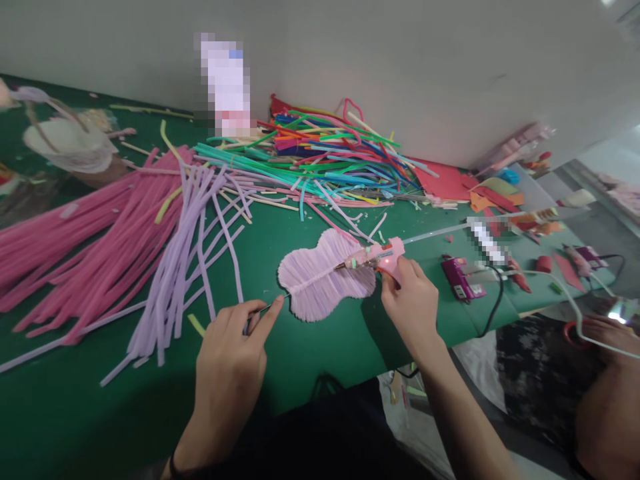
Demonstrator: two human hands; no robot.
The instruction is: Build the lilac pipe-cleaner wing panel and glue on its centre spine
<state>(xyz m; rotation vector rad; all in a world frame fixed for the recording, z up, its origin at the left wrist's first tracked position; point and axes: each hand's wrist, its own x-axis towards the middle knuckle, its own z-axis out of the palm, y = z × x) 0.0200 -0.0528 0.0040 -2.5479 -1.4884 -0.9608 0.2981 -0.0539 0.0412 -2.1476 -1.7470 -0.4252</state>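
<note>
A lilac butterfly-like piece (315,293), made of fuzzy pipe-cleaner stems with a ridge along its middle, lies on the green table. My right hand (413,300) grips a pink hot glue gun (390,257). Its nozzle tip is over the piece's centre ridge; I cannot tell if it touches. A long clear glue stick (435,234) sticks out of the gun's back. My left hand (237,347) is closed round a thin dark metal tool (264,309), partly hidden by the fingers. Its index fingertip is by the piece's left end.
Pink pipe cleaners (110,233) and lilac pipe cleaners (173,260) lie in bundles at left. A multicoloured pile (320,153) lies along the wall. A purple box (463,279) with a cable stands at right. A co-worker's hand (610,333) holds red-handled scissors (575,335).
</note>
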